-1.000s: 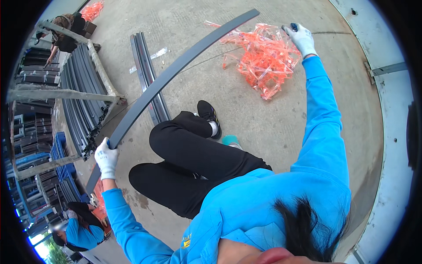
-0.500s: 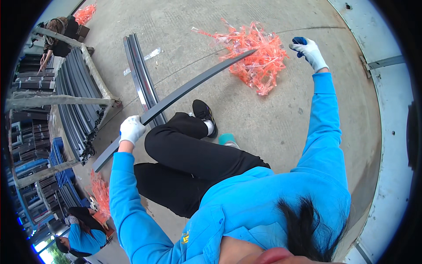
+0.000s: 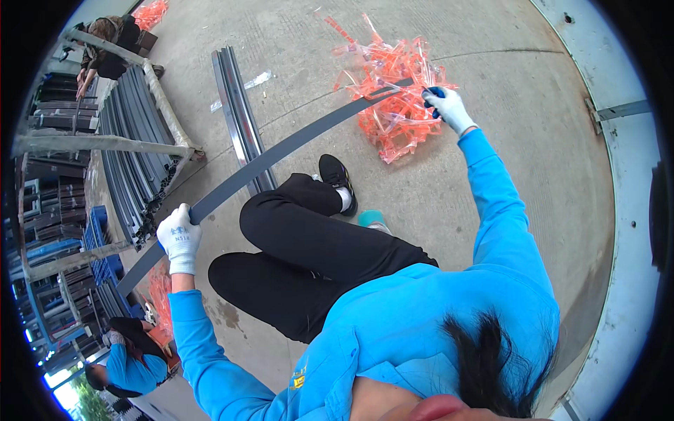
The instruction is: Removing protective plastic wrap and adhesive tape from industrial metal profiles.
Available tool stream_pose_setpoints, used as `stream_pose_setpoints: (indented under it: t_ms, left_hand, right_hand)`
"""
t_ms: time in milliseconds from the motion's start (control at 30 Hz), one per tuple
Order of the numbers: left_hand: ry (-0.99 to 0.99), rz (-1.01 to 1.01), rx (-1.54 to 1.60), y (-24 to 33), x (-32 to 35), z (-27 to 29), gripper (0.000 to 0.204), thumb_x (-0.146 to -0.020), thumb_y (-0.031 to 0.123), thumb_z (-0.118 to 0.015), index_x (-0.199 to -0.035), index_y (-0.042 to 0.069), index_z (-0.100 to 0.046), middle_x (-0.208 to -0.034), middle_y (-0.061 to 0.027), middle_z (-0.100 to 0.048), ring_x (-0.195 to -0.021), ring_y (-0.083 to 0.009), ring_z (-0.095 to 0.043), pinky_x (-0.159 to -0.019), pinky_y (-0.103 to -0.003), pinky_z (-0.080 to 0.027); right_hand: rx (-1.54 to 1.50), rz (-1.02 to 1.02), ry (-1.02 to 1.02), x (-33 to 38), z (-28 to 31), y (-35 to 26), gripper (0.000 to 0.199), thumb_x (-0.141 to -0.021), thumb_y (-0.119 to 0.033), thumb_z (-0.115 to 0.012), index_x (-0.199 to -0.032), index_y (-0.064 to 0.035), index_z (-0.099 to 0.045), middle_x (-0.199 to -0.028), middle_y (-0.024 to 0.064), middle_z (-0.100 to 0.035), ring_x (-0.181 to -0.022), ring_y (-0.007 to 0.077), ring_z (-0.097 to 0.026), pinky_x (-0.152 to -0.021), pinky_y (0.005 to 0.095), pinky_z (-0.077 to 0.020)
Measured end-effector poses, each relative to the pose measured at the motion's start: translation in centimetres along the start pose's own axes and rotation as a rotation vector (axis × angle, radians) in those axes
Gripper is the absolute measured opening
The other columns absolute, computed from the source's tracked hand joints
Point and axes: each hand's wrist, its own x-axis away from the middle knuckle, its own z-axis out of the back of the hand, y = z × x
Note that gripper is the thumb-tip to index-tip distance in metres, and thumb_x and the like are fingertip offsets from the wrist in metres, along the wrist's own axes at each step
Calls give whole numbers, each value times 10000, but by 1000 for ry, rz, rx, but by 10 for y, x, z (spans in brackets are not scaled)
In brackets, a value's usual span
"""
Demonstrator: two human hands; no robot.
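The long dark grey flat strip (image 3: 281,151) runs slantwise in front of you, from low on your left up to the far middle, above the concrete floor (image 3: 302,63). Your left hand (image 3: 179,237), in a white knitted glove, is wrapped around it towards its near end, with a short length sticking out past your grip. Its far end lies over the loose heap of orange and clear plastic film (image 3: 400,130), where an orange strand crosses it; you cannot tell how much of that end rests on the heap. Your right hand (image 3: 448,109), in a white glove with dark blue fingertips, is just beside that end, at the heap's right edge, fingers bent close together; whether they pinch any film cannot be told.

Beneath the strip's middle, a pair of dark, glossy straight profiles (image 3: 239,112) lies on the floor, with a crumpled scrap of clear plastic (image 3: 258,79) near them. Your bent knees in black trousers (image 3: 302,231) are on the near side of the strip, with a black shoe (image 3: 335,175) beyond them. Farther left, a pale-barred rack (image 3: 105,144) stands around a stack of long grey profiles (image 3: 133,116). One co-worker in blue (image 3: 133,375) sits at lower left; another co-worker (image 3: 112,42) bends at upper left. A white wall panel (image 3: 632,175) closes off your right.
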Motion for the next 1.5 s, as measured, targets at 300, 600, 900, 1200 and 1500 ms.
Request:
stream_pose_setpoints:
  t_ms: [300, 600, 900, 1200, 1500]
  left_hand:
    - [-209, -95, 216, 4, 5, -11, 127, -679, 125, -592, -801, 94, -606, -729, -88, -663, -653, -300, -635, -617, -363, -489]
    - [-173, -126, 23, 18, -54, 79, 204, -690, 120, -583, -882, 83, -640, -754, -114, -669, -674, -313, -642, -642, -379, -497]
    - [41, -170, -130, 9, -56, 111, 173, -674, 118, -624, -846, 106, -611, -729, -64, -642, -637, -271, -617, -611, -354, -475]
    - [369, -257, -221, -29, -42, 100, 169, -616, 109, -639, -755, 132, -546, -718, -35, -568, -640, -229, -554, -606, -327, -424]
    - [-30, -77, 66, -99, -14, 94, 245, -598, 76, -644, -839, 74, -595, -759, -75, -622, -673, -306, -571, -626, -363, -451]
  right_hand:
    - [71, -189, 188, -6, 4, 39, 264, -837, -262, -559, -894, -18, -645, -639, 71, -615, -486, 157, -539, -458, 268, -441]
    - [425, -127, 101, 22, 32, 64, 289, -819, -292, -539, -916, -46, -656, -752, 97, -658, -646, 228, -619, -630, 336, -506]
    - [889, 110, 12, -42, -8, 105, 326, -811, -319, -523, -978, -74, -656, -958, 126, -674, -890, 305, -631, -817, 406, -489]
    - [412, -217, 123, -92, -21, 146, 267, -836, -201, -492, -1004, -59, -643, -914, 144, -666, -711, 238, -649, -614, 336, -537]
    - [698, -100, 228, -60, -24, 219, 377, -875, -318, -430, -989, -32, -648, -968, 236, -653, -898, 410, -620, -806, 469, -499]
